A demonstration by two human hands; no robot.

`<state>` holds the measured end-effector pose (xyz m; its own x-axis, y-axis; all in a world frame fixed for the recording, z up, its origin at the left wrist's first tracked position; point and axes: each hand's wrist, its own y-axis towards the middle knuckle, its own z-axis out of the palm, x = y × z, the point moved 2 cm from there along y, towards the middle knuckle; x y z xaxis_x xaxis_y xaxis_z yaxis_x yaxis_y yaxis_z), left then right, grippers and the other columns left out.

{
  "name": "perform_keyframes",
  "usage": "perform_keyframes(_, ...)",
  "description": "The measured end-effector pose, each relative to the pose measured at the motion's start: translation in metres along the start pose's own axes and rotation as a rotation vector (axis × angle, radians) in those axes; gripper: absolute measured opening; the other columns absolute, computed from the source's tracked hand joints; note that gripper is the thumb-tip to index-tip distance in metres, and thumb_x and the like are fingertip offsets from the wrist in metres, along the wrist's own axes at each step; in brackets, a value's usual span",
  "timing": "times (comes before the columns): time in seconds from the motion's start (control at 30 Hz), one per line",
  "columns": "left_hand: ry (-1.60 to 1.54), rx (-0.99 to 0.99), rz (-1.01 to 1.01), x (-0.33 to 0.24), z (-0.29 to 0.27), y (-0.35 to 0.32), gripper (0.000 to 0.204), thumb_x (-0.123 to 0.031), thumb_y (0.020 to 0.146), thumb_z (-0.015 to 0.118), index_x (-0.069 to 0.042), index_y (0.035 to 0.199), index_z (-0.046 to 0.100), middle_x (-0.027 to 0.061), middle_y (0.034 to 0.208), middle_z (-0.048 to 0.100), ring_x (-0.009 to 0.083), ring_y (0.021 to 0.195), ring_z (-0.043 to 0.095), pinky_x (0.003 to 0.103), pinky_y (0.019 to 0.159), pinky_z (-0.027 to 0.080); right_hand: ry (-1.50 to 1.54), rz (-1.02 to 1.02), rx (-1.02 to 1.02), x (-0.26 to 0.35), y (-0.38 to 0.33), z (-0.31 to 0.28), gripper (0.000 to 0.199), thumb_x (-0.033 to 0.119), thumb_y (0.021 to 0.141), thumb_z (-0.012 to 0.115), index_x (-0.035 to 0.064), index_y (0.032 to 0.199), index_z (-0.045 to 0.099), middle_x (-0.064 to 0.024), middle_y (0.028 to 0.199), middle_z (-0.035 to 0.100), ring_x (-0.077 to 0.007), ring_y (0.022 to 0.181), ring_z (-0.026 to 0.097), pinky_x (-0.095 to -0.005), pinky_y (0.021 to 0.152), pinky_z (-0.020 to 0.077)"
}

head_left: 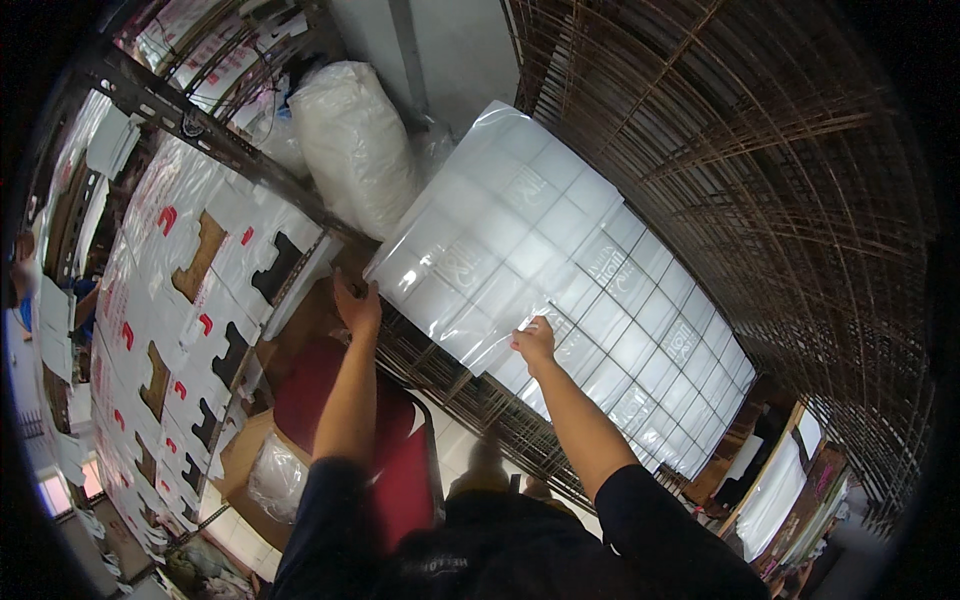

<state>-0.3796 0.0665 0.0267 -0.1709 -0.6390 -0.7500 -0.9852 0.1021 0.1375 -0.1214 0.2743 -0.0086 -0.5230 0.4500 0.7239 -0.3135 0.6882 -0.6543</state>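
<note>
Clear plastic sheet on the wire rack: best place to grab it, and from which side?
Grip the clear plastic sheet along its near lower edge, from the person's side. That edge hangs free off the wire rack, and both hands, left hand and right hand, already meet it there. The far end lies flat.

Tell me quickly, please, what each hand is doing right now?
Left hand: closed on the plastic sheet's corner.
Right hand: pinching the sheet's lower edge.

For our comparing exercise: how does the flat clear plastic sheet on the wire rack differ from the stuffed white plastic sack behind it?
The flat clear plastic sheet lies spread out and thin; the stuffed white plastic sack bulges. The sheet is see-through and glossy, the sack milky. Both hands, left and right, touch the sheet; neither touches the sack. Both are plastic.
</note>
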Motion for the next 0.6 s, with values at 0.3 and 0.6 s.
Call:
perform_keyframes(0.3, 0.103, 0.146, 0.104, -0.027, -0.003, -0.077, 0.062, -0.023, 0.068, 0.067, -0.004, 0.121, 0.043, 0.0181, 0.114, 0.050, 0.0334, 0.105, 0.047, 0.041, 0.090, 0.037, 0.065, 0.012, -0.082, 0.003, 0.007, 0.001, 0.036, -0.003, 0.070, 0.062, 0.0021, 0.102, 0.045, -0.0129, 0.086, 0.054, -0.0202, 0.070, 0.059, -0.0302, 0.056, 0.0542)
perform_keyframes(0.6, 0.272, 0.275, 0.035, -0.045, 0.013, -0.123, 0.062, -0.031, 0.068, 0.066, -0.009, 0.122, 0.044, 0.0147, 0.113, 0.050, 0.0310, 0.107, 0.045, 0.043, 0.089, 0.035, 0.052, 0.004, -0.120, 0.018, -0.002, 0.004, 0.038, -0.003, 0.070, 0.064, 0.0034, 0.103, 0.047, -0.0101, 0.079, 0.055, -0.0187, 0.068, 0.060, -0.0300, 0.053, 0.0541)
